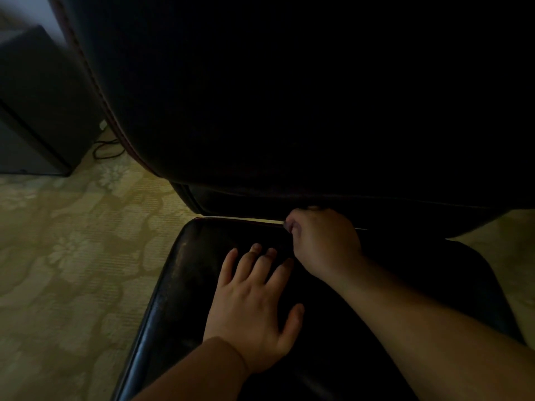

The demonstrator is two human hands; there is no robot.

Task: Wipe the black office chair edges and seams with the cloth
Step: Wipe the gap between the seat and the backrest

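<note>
Left hand lies flat, fingers spread, on the black chair seat. Right hand is curled at the gap between seat rear and backrest. Cloth not discernible in the dim light; cannot tell whether the curled fingers grip it.

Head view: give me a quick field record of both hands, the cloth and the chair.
left hand: flat, fingers spread on the seat
right hand: fingers curled at the gap between seat and backrest
cloth: too dark to make out
floor: pale patterned covering
lighting: very dim
</note>
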